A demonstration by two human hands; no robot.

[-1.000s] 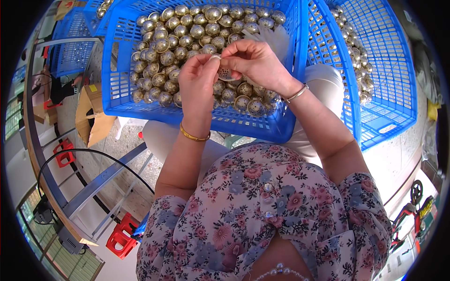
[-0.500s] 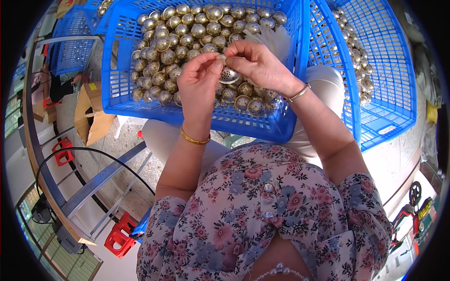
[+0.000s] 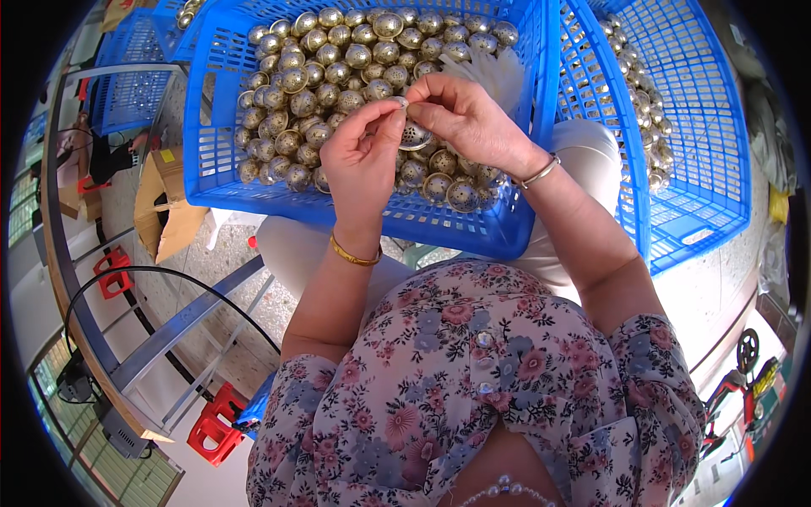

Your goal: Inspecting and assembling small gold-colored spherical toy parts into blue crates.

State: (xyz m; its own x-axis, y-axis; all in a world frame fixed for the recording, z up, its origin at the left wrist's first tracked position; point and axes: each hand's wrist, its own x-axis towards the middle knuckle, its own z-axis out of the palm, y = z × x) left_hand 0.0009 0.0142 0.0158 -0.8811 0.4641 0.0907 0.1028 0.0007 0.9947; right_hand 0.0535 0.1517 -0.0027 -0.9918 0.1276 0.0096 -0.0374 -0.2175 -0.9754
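My left hand [image 3: 361, 160] and my right hand [image 3: 473, 122] meet above a blue plastic basket [image 3: 355, 218], thumbs and forefingers pinched together. A tiny pale strip [image 3: 403, 102] shows between the fingertips. Just beneath them is a perforated metal ball [image 3: 414, 135] with a shiny rim, partly covered by my right thumb; it looks larger and nearer than the others. How the strip joins the ball is hidden by my fingers. Many similar silvery balls [image 3: 338, 72] fill the basket below. A bundle of translucent whitish strips [image 3: 498, 74] lies on them by the right wall.
Another blue basket [image 3: 701, 160] with more balls stands at the right. To the left are a metal-framed table [image 3: 190, 317], an open cardboard box [image 3: 169, 203] and red stools [image 3: 215, 427]. A black cable [image 3: 169, 270] arcs over the table frame.
My left hand has shifted slightly and its fingers have straightened a little toward the right. The metal ball is a bit more covered by my right thumb. The baskets are unmoved.
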